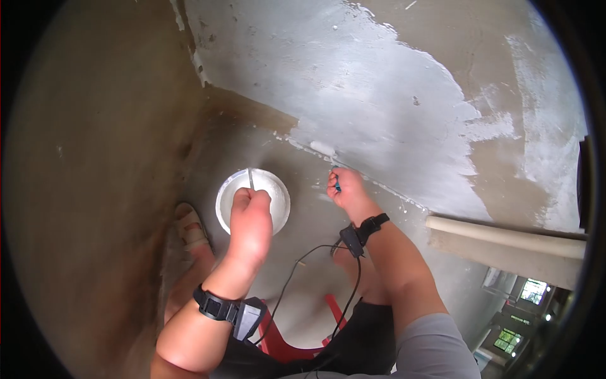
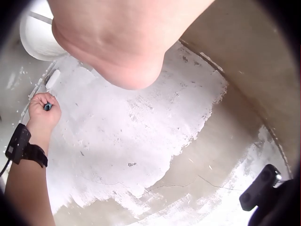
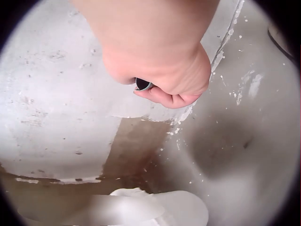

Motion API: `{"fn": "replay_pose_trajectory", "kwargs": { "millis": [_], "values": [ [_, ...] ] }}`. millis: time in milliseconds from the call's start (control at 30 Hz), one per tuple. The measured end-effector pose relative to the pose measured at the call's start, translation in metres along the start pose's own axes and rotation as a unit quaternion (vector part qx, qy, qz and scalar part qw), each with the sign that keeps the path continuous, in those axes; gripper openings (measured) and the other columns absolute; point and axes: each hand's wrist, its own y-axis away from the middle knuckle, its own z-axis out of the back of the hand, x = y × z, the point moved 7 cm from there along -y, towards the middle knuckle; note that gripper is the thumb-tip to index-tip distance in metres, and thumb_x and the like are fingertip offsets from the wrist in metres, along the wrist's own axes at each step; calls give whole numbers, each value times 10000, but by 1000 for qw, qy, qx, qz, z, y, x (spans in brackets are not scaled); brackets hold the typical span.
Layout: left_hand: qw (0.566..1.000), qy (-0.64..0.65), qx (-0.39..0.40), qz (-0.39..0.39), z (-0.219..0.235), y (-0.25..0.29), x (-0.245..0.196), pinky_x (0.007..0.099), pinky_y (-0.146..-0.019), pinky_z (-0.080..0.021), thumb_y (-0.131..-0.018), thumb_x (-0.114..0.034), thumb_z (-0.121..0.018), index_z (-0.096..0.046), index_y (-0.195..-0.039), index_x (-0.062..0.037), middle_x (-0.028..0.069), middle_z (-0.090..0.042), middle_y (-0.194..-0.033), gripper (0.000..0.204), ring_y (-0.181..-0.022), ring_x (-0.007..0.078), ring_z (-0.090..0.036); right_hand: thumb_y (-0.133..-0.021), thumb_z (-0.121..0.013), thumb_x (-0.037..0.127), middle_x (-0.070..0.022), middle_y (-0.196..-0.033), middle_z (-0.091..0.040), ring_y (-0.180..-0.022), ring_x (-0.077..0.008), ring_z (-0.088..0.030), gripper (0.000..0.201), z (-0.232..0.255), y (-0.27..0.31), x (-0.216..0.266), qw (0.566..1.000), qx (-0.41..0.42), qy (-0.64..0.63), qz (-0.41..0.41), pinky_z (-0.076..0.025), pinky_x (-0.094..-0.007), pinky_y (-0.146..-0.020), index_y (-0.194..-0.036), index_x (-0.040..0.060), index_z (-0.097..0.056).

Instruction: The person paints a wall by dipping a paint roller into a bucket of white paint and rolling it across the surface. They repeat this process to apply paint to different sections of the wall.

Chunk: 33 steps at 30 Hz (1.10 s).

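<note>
Paint roller (image 1: 323, 149) at the foot of a partly coated wall (image 1: 379, 107), in front of the person and to the right of a white bucket (image 1: 281, 205). The long axis of its white sleeve runs nearly parallel to the joint between wall and floor, slanting from upper left to lower right in the head view; whether the sleeve presses on the wall or hangs just off it cannot be told. The blue-green handle (image 1: 338, 187) lies across that line, its butt end turned back toward the person, its other end toward the wall. The wall bears a broad white coat with a ragged margin against bare grey-brown plaster; a second, brownish wall (image 1: 95, 158) stands at the left. The grey floor (image 1: 303, 252) is spattered with white along the joint, and red seat legs (image 1: 278, 335) show beneath the person. Windows (image 1: 533, 290) appear at lower right. The right hand (image 1: 347, 188) has its grip closed around the roller handle, fingers curled. The left hand (image 1: 251, 215), over the bucket, has its grip closed on a narrow grey strip (image 1: 250, 178) that reaches to the far rim; the nature of this strip is unclear. White material fills part of the bucket.
</note>
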Motion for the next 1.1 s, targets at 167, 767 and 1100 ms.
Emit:
{"fn": "replay_pose_trajectory", "kwargs": {
  "millis": [167, 767, 1100],
  "values": [
    [999, -32, -15, 6, -3, -7, -6, 288, -669, -413, -917, -206, -486, -495, -895, -73, 4, -494, -780, 136, -709, 110, -438, -879, -519, 33, -36, -628, -497, -502, -125, -479, 170, 7, -69, -21, 1000, -10, 7, -19, -334, -279, -445, -715, 74, -497],
    [999, -44, 15, -16, 1, -2, 4, 287, -665, -408, -928, -218, -478, -485, -891, -89, -5, -490, -787, 134, -720, 103, -433, -925, -573, 88, -10, -707, -545, -549, -102, -497, 83, 36, -14, 1, 997, 35, -51, -46, -350, -251, -469, -852, 52, -554],
    [996, 9, 65, -53, -8, 38, -11, 324, -680, -435, -921, -227, -475, -498, -939, -70, 30, -510, -869, 160, -774, 135, -469, -947, -587, 131, 6, -717, -544, -567, -88, -485, 93, 50, 141, 29, 996, 59, -19, 66, -336, -240, -475, -952, 38, -578]
  ]
}}
